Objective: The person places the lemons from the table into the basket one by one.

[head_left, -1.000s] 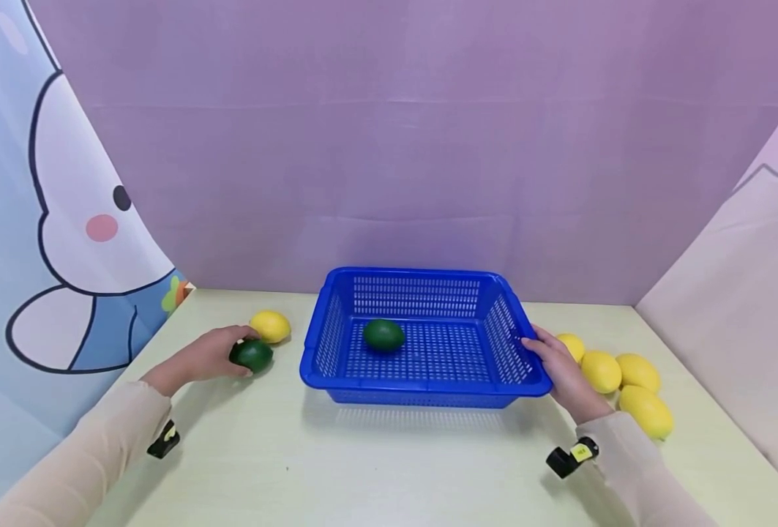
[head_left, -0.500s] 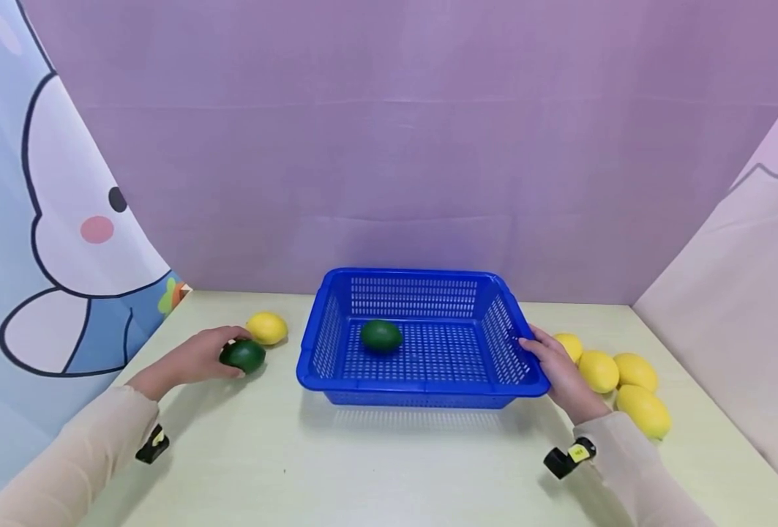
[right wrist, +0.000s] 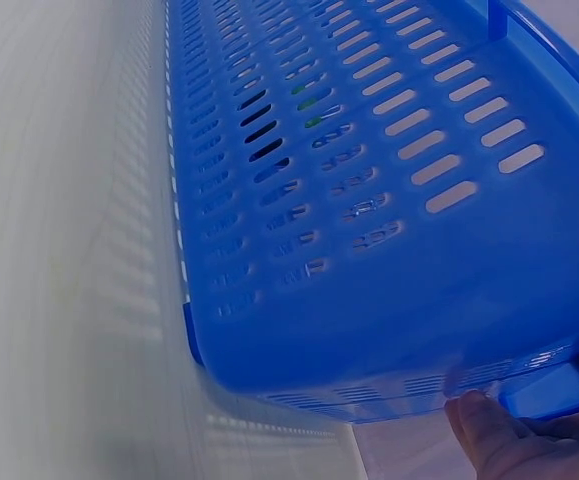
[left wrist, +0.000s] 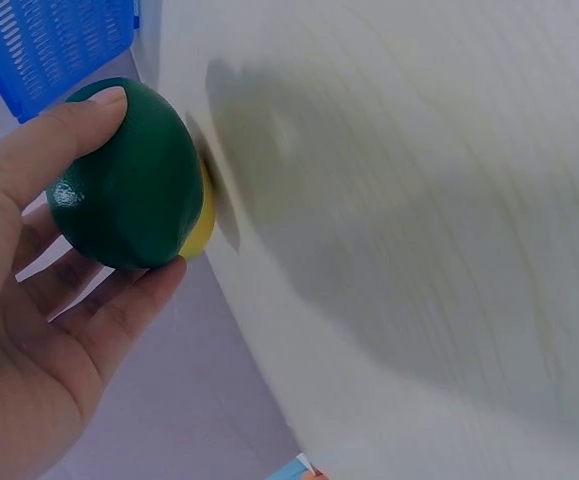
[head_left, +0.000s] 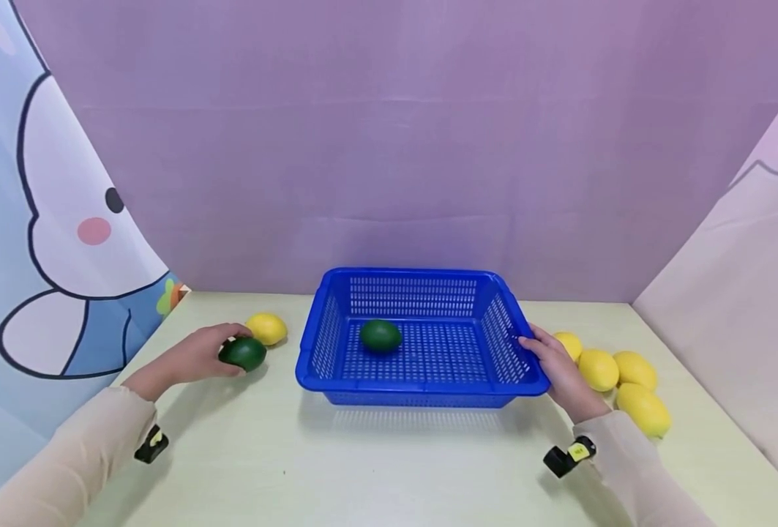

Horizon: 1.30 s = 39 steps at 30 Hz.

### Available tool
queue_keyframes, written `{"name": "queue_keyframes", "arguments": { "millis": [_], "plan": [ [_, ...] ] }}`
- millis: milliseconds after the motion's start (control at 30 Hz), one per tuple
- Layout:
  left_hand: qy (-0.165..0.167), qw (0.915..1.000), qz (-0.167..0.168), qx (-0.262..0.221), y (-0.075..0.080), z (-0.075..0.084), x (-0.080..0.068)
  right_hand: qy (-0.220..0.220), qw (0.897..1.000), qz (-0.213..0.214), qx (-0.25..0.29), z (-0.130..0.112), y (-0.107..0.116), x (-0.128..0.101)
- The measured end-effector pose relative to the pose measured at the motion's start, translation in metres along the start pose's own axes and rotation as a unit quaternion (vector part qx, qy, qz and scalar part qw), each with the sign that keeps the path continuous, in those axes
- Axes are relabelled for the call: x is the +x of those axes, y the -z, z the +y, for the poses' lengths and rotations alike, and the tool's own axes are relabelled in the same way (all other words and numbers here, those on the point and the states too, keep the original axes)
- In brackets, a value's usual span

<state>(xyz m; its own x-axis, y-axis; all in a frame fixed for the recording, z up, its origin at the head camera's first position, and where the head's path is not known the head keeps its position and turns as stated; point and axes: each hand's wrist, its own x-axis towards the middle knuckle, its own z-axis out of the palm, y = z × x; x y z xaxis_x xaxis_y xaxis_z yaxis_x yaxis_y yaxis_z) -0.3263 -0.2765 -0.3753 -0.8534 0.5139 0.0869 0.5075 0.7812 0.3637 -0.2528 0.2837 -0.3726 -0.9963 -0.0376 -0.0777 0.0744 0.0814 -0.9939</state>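
Observation:
My left hand [head_left: 203, 355] pinches a dark green, egg-shaped avocado [left wrist: 129, 175] between thumb and fingers, low over the left side of the table. Just behind it lies one yellow lemon [head_left: 266, 329]; in the left wrist view the avocado mostly covers it. A blue plastic basket [head_left: 421, 388] with slotted walls stands mid-table, and a second avocado [head_left: 380, 336] rests on its floor, left of centre. My right hand [head_left: 562, 373] grips the basket's right rim, with the thumb over the edge. In the right wrist view only part of that hand shows, at the lower corner.
Several lemons [head_left: 643, 410] lie in a cluster right of the basket, close beside my right hand and wrist. A purple cloth [head_left: 389, 146] hangs behind the table [head_left: 336, 468], and printed cloths flank it on both sides.
My left hand has drawn the avocado slightly to the left, a little away from the lemon. The head view has shifted slightly. My right hand stays on the basket rim.

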Motion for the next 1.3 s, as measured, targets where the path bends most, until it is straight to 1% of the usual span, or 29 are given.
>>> {"name": "queue_keyframes", "arguments": {
  "millis": [233,433,633,833,1067,1300],
  "plan": [
    [-0.015,0.9999,0.007,-0.004,0.007,0.005,-0.002,0.005,1.000,-0.001,0.009,-0.001,-0.001,0.001],
    [-0.019,0.9991,0.032,-0.020,0.017,0.013,-0.008,0.006,1.000,-0.001,0.012,-0.002,-0.002,0.001],
    [-0.017,0.9978,0.044,-0.047,0.031,0.026,-0.011,0.013,1.000,0.001,0.020,-0.001,-0.004,0.001],
    [-0.023,0.9957,0.052,-0.074,0.041,0.042,-0.011,0.017,0.999,-0.004,0.035,0.001,-0.003,0.000],
    [-0.022,0.9943,0.058,-0.086,0.041,0.055,-0.007,0.014,0.999,-0.001,0.032,0.002,-0.001,0.000],
    [-0.016,0.9942,0.069,-0.081,0.042,0.066,0.000,0.009,0.999,-0.002,0.033,0.002,-0.002,0.001]
  ]
}}
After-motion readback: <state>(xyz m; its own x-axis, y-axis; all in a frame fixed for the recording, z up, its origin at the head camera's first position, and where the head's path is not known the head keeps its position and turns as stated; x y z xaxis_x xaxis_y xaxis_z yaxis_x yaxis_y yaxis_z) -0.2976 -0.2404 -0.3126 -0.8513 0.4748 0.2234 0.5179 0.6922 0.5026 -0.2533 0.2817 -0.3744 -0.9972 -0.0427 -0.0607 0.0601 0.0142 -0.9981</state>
